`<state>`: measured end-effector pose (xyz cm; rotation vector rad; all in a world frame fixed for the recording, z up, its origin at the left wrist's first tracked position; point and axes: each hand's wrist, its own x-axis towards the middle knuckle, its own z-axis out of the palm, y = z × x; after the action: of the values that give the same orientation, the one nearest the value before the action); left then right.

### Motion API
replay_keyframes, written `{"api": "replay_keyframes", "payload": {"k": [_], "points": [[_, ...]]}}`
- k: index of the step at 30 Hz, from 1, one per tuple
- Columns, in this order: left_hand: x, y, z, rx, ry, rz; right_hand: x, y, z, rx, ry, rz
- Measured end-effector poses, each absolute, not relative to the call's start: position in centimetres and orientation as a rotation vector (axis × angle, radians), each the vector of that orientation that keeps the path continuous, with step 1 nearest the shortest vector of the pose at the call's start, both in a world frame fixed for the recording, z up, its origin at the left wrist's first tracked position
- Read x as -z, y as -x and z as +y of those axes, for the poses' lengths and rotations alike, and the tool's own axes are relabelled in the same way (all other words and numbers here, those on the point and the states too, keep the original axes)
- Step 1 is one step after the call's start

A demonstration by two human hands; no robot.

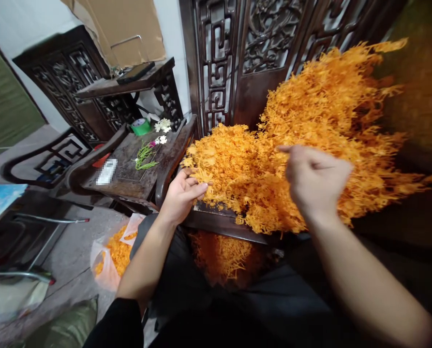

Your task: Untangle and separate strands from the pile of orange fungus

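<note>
A large heap of orange, many-branched plastic-looking sprigs (310, 111) lies on a dark wooden seat (233, 224) in front of me. At the heap's left edge, my left hand (179, 195) has its thumb and fingers closed around the tip of an orange sprig (197, 176). My right hand (317, 181) is curled over the middle of the heap, with the index finger pointing left. Motion blurs this hand a little, and whatever its fingers may hold is hidden.
More orange sprigs (226, 253) lie below the seat between my knees. A plastic bag (109, 266) of orange pieces stands on the floor at left. The neighbouring wooden chair (128, 179) bears green tape (141, 126), white flowers (162, 125) and green sprigs (145, 157).
</note>
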<state>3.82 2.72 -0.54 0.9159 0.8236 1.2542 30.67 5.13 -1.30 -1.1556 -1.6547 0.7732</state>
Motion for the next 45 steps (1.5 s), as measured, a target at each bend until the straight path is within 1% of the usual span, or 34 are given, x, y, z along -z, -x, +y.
{"api": "replay_keyframes", "payload": {"k": [4, 9, 11, 16, 20, 23, 28, 33, 39, 42, 45], "points": [[1.3, -5.3, 2.5, -1.154, -0.921, 0.816, 1.6, -26.6, 2.9, -0.73, 1.209, -1.767], [1.8, -6.6, 2.4, -1.171, -0.892, 0.822, 2.0, -24.4, 2.4, -0.723, 1.23, -1.82], [1.7, -6.7, 2.6, -1.159, -0.865, 0.822, 2.0, -24.9, 2.9, -0.808, 1.186, -1.813], [1.3, -6.5, 2.6, -1.063, -0.825, 0.812, 2.4, -26.4, 4.1, -1.152, 0.926, -1.789], [1.5, -6.5, 2.5, -1.075, -0.842, 0.812, 2.6, -26.2, 3.9, -1.27, 0.753, -1.804], [1.8, -6.2, 2.3, -1.058, -0.864, 0.844, 2.1, -26.1, 3.4, -1.251, 0.77, -1.856], [1.4, -5.5, 1.8, -0.814, -1.005, 0.845, 1.7, -26.5, 3.4, -1.073, 0.912, -1.89], [0.2, -5.2, 1.6, -0.877, -0.979, 0.839, 2.8, -27.1, 3.6, -0.976, 0.998, -1.843], [-0.7, -2.4, 2.5, -1.078, -0.945, 0.81, 3.8, -29.6, 6.2, -1.16, 0.978, -1.278], [0.4, -2.2, 3.5, -1.188, -0.945, 0.867, 3.6, -30.1, 6.9, -1.316, 1.008, -1.403], [1.8, -3.3, 4.4, -1.288, -0.935, 0.905, 3.6, -29.0, 6.2, -1.399, 0.991, -1.49]]}}
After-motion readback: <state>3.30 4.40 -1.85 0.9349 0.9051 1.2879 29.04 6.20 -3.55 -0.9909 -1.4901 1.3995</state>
